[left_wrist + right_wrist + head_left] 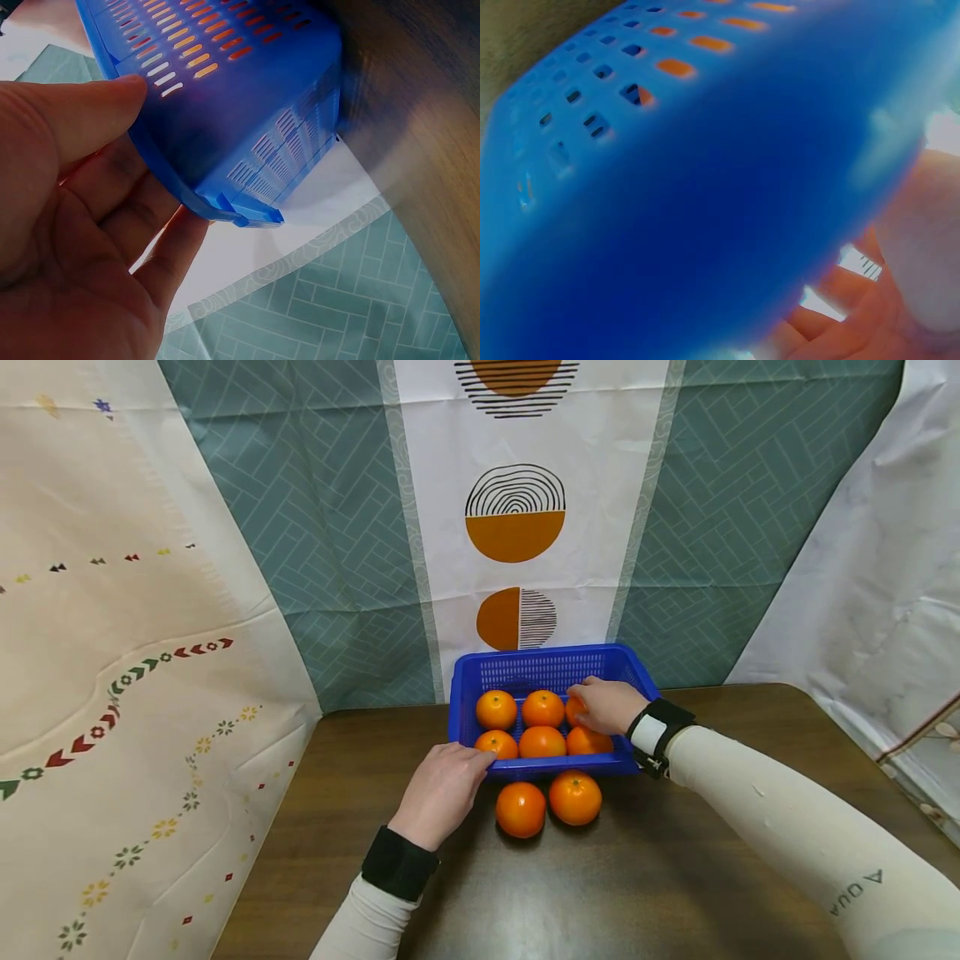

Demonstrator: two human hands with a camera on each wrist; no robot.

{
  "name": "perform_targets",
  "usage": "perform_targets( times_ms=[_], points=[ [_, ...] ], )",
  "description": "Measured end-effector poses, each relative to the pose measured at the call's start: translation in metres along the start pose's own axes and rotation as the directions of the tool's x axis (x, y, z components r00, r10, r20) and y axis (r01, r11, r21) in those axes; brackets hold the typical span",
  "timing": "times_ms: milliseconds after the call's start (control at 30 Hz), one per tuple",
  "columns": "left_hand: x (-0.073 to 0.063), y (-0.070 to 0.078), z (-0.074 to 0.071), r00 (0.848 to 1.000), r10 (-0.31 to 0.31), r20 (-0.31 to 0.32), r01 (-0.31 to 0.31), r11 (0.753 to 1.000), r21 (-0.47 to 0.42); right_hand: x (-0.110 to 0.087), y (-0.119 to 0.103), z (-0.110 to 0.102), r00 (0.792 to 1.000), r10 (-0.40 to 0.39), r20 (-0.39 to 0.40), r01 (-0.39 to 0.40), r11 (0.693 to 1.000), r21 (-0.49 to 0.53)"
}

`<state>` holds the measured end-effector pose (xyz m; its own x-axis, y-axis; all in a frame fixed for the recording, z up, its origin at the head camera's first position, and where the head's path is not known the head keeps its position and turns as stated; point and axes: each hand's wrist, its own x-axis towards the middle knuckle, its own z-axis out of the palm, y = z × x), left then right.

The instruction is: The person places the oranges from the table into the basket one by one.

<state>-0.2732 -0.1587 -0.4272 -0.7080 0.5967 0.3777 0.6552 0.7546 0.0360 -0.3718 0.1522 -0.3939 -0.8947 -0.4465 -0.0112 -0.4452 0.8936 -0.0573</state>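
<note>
A blue plastic basket (551,770) with slotted walls holds several oranges (542,742) in two rows. At its front left corner, my left hand (444,789) grips the rim. In the left wrist view the thumb (112,105) lies on the outer wall, with the fingers curled over the rim. My right hand (611,704) reaches over the basket's right side and holds the orange (576,711) in the back right, its fingers covering part of it. The right wrist view shows mostly the basket's blurred outer wall (705,195), and that orange is hidden there.
Two more oranges, a left one (521,810) and a right one (575,797), sit on the brown wooden table (637,893) just in front of the basket. A patterned cloth (360,543) hangs right behind the table, with pale cloths on both sides.
</note>
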Motion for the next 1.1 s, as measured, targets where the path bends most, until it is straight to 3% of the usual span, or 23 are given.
perform_targets(
  times_ms=[400, 667, 800, 900, 1100],
  points=[
    [0.001, 0.000, 0.002, 0.999, 0.024, -0.025, -0.024, 1.000, 0.000, -0.013, 0.000, -0.008, 0.999, 0.012, -0.051, -0.012, 1.000, 0.014],
    [-0.001, 0.001, 0.001, 1.000, 0.004, -0.010, -0.004, 1.000, -0.013, -0.040, -0.011, -0.015, 0.980, -0.047, -0.195, 0.048, 0.999, 0.002],
    [-0.001, 0.001, 0.001, 1.000, -0.003, -0.008, 0.003, 1.000, -0.027, -0.061, -0.019, -0.015, 0.949, -0.107, -0.298, 0.119, 0.993, 0.023],
    [0.000, 0.001, 0.001, 1.000, -0.005, -0.009, 0.004, 0.999, -0.039, -0.078, -0.025, -0.011, 0.914, -0.157, -0.374, 0.182, 0.983, 0.032],
    [0.001, 0.003, 0.000, 1.000, -0.015, -0.001, 0.015, 0.999, -0.040, -0.117, -0.040, 0.012, 0.807, -0.292, -0.512, 0.346, 0.938, 0.010]
  ],
)
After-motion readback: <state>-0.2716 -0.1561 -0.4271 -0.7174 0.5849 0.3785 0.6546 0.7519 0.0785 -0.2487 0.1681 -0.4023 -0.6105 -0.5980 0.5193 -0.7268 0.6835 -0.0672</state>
